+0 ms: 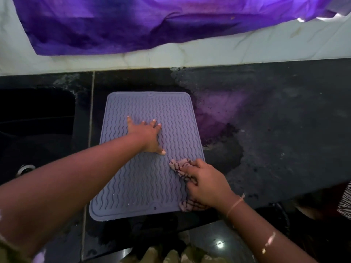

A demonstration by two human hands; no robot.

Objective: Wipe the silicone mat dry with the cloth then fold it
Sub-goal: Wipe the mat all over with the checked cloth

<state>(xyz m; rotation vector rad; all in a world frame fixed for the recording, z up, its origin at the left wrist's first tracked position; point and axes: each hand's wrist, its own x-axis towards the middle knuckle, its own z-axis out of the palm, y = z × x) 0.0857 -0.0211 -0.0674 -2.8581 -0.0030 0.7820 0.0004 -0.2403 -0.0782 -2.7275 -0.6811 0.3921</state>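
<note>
Wiping step, I judge: lilac-grey ribbed rectangular silicone mat (144, 186) flat on the dark counter (266, 130). Left grip (148, 136) presses its middle, splayed open; right grip (207, 185) clutches the crumpled pink striped cloth (180, 166) at its near-right edge. Next I'd sweep across the ribs; folding waits.

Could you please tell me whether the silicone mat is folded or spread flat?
Spread flat: the silicone mat lies unfolded on the counter under the left hand.

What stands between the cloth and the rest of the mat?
Only the left hand, pressed flat on the middle of the silicone mat, its forearm above the near left part. The right hand grips the cloth at the mat's right edge.
</note>
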